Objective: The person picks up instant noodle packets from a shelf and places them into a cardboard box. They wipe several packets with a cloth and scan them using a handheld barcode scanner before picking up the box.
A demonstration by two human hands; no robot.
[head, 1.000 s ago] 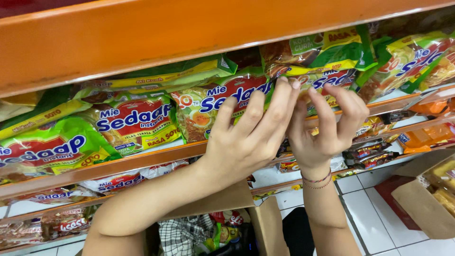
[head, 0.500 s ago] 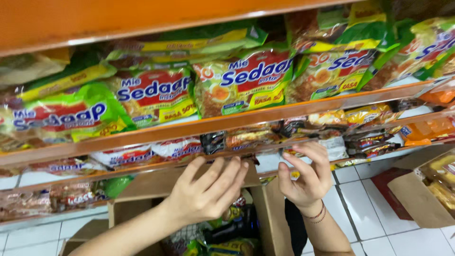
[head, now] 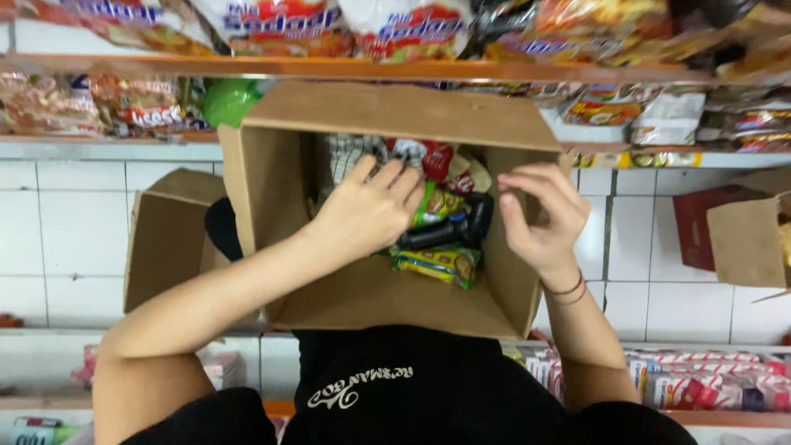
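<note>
**Hands over an open carton of noodle packets**

The left hand (head: 367,210) reaches into the open brown cardboard box (head: 272,206), fingers spread and lying on the pile of crinkly snack and noodle packets (head: 437,206); whether it grips one I cannot tell. The right hand (head: 540,214), at about three o'clock from it, hovers loosely curled at the box's right wall, holding nothing. A black bottle-like item (head: 453,231) lies between them. At twelve o'clock runs an orange shelf edge (head: 329,67).
</note>
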